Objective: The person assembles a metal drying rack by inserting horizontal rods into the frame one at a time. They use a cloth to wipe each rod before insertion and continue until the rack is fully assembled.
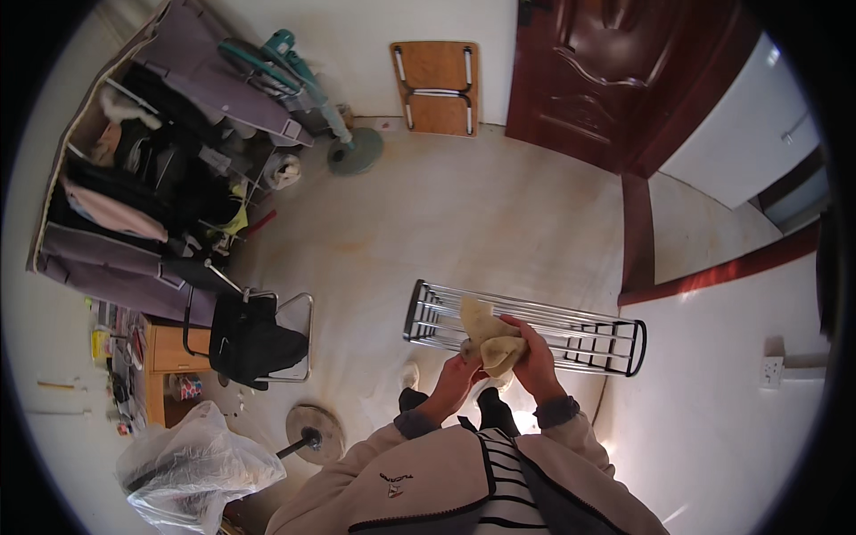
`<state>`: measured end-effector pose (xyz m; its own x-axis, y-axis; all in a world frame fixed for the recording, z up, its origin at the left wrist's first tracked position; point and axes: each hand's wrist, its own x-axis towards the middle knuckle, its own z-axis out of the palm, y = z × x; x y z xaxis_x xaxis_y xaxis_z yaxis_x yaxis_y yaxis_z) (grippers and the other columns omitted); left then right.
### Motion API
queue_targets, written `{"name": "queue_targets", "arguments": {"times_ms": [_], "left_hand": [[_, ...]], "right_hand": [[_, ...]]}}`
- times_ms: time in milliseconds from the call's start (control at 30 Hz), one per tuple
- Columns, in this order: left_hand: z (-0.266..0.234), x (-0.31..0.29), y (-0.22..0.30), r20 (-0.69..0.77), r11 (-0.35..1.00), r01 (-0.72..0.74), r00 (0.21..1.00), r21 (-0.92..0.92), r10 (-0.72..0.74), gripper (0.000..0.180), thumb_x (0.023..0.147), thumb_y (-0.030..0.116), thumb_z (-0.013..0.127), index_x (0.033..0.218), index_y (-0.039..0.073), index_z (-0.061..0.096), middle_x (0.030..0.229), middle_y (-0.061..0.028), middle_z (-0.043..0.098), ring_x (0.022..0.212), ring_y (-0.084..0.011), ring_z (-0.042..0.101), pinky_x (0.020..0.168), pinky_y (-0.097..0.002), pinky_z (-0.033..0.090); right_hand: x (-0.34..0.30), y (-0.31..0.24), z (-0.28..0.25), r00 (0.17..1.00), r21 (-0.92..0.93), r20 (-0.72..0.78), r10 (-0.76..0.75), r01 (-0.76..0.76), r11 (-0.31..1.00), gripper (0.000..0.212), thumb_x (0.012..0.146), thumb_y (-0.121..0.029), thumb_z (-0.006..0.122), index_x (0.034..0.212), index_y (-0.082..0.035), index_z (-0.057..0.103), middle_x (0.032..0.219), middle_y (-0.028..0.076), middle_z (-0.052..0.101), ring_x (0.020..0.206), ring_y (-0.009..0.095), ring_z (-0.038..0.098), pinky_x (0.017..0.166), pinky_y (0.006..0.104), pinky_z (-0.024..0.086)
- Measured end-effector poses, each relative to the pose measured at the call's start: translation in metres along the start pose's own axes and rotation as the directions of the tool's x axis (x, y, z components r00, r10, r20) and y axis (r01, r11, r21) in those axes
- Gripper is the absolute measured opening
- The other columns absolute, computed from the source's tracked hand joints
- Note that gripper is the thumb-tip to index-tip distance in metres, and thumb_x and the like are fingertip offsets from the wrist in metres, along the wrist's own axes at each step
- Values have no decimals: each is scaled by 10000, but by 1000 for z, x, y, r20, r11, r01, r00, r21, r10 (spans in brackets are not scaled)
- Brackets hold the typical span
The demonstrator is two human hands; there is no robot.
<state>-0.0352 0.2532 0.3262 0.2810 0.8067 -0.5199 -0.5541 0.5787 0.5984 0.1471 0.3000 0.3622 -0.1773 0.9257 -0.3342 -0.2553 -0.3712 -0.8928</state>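
Observation:
A pale yellow cloth (489, 332) is bunched between my two hands, held above a metal rack. My left hand (453, 385) grips its lower left part with the fingers closed. On the other side, my right hand (537, 361) is wrapped round the cloth's right edge. Just beyond and below them stands the rack (584, 337), made of long silvery tubes in several tiers with black end frames. The cloth and my hands cover part of its near middle. Whether the cloth touches the rack I cannot tell.
A black chair (254, 334) stands at the left beside a wooden desk (178, 348). Behind it is a fabric wardrobe (160, 259) full of clothes. A green standing fan (308, 89) and folded wooden table (437, 89) are at the far wall. Near left, a plastic-covered object (196, 468) has a round base.

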Motion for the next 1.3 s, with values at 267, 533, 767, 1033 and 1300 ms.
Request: {"name": "queue_targets", "arguments": {"times_ms": [267, 533, 767, 1033, 1300], "left_hand": [[-162, -51, 81, 42, 911, -220, 975, 349, 219, 329, 1042, 164, 582, 1300, -39, 600, 1219, -108, 665, 1076, -201, 676, 947, -330, 544], [-384, -128, 243, -3, 971, 197, 980, 132, -199, 826, 1052, 661, 249, 1561, 16, 338, 1494, -184, 512, 1320, -318, 544, 1132, -468, 415], [-418, -98, 323, 79, 964, 74, 995, -254, -56, 707, 1073, 579, 342, 1504, 25, 428, 1415, -163, 575, 1272, -264, 584, 1090, -426, 464], [-424, -31, 415, 82, 994, 83, 994, -77, -77, 441, 1084, 244, 497, 1444, -12, 500, 1349, -132, 622, 1226, -207, 612, 1063, -344, 490], [-390, 70, 480, -59, 1000, 11, 998, -28, -13, 322, 1022, 150, 621, 1286, -33, 615, 1191, -93, 681, 1071, -158, 664, 985, -295, 521]], "right_hand": [[33, 74, 143, 985, -147, 170, 35, -10, 989, 489, 867, 51, 655, 1346, -25, 592, 1206, 97, 686, 1125, 214, 653, 939, 321, 529], [91, 71, 330, 906, -67, 235, 351, -345, 936, 451, 852, -8, 529, 1284, 40, 648, 1099, 75, 687, 975, 143, 639, 877, 279, 518], [145, 22, 421, 744, -343, 557, 370, -200, 918, 473, 799, 6, 484, 1218, 50, 699, 1144, 109, 723, 1053, 163, 659, 975, 307, 509], [232, 39, 407, 899, -285, 306, 314, -228, 931, 434, 789, -61, 488, 1140, 74, 704, 1101, 144, 725, 1024, 216, 675, 946, 336, 523], [354, 56, 387, 994, -450, 102, 43, 8, 893, 446, 839, -66, 580, 1276, -49, 667, 1135, 83, 704, 1025, 159, 648, 917, 291, 511]]}}
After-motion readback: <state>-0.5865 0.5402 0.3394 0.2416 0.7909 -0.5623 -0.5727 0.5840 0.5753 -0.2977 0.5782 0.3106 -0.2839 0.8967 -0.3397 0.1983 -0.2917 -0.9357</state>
